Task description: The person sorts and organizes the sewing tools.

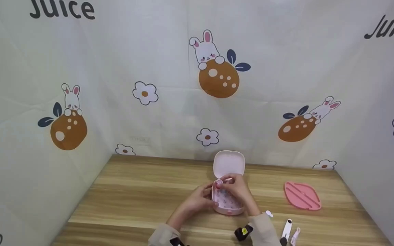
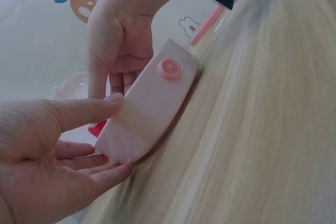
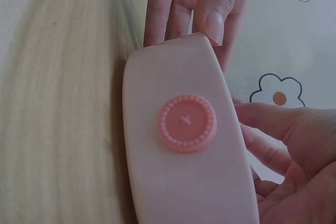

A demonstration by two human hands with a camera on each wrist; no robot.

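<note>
A small pale pink case (image 1: pixel 230 210) with a patterned inside lies on the wooden table, its lid (image 1: pixel 229 164) raised at the back. A round pink button (image 3: pixel 187 124) sits on its front wall. My left hand (image 1: pixel 198 201) holds the case's left side, thumb at the front rim and fingers along the outer wall. Over the inside, my right hand (image 1: pixel 238 187) pinches a small item (image 1: pixel 219 185) with a red part and a pale ringed end, near the left rim. Its kind is hard to tell, since fingers cover much of it; only red (image 2: pixel 97 128) shows from the left wrist.
To the right lies a pink leaf-shaped plate (image 1: pixel 296 194) with long slots. Nearer are a white tool (image 1: pixel 287 228) with a dark end, a small pale pink item (image 1: pixel 295 236) and a small white piece (image 1: pixel 269 214). A printed cloth (image 1: pixel 169 116) stands behind the table.
</note>
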